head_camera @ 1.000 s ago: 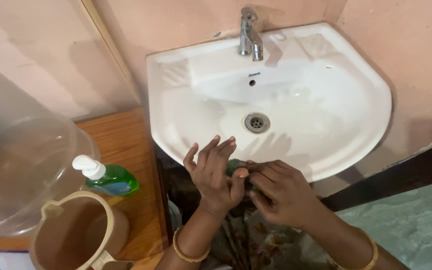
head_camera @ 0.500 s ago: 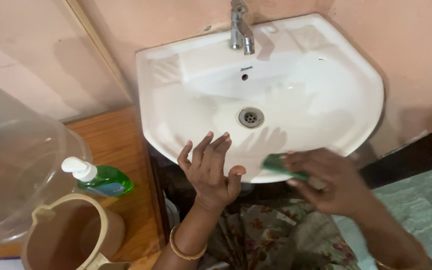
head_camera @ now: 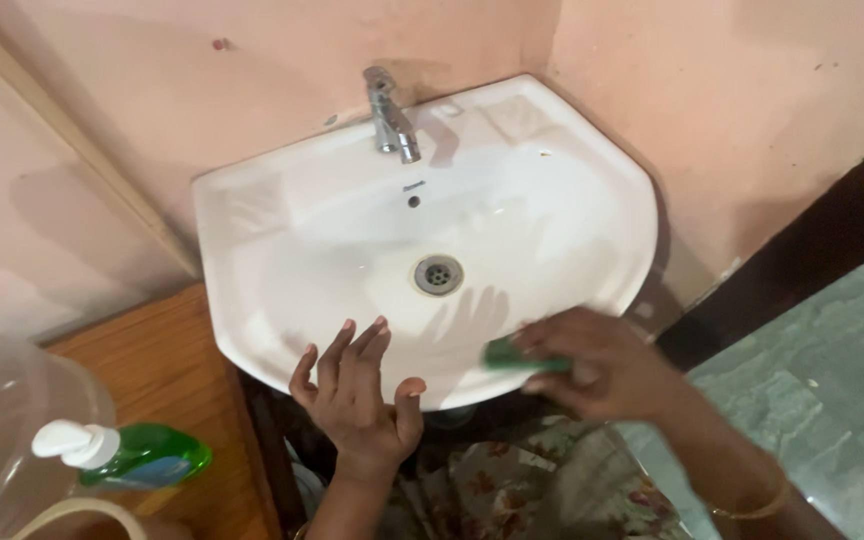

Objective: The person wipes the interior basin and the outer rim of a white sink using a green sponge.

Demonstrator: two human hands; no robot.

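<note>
A white wall-mounted sink [head_camera: 252,230] with a metal tap [head_camera: 390,115] and a round drain [head_camera: 438,274] fills the middle of the view. My right hand [head_camera: 597,365] grips a green scrub pad [head_camera: 510,356] and presses it on the sink's front rim, right of centre. My left hand [head_camera: 357,395] hovers at the front rim, left of centre, fingers spread, palm up, holding nothing.
A green soap bottle with a white pump [head_camera: 122,455] lies on a wooden surface [head_camera: 152,370] at the lower left, beside a clear plastic container [head_camera: 2,440] and a tan jug rim [head_camera: 82,515]. Pink walls [head_camera: 732,90] meet behind the sink; green floor [head_camera: 832,370] lies to the right.
My right hand took the green pad from beside my left hand and carried it right to the sink's front rim. The view shifted, so the sink now sits lower and further left.
</note>
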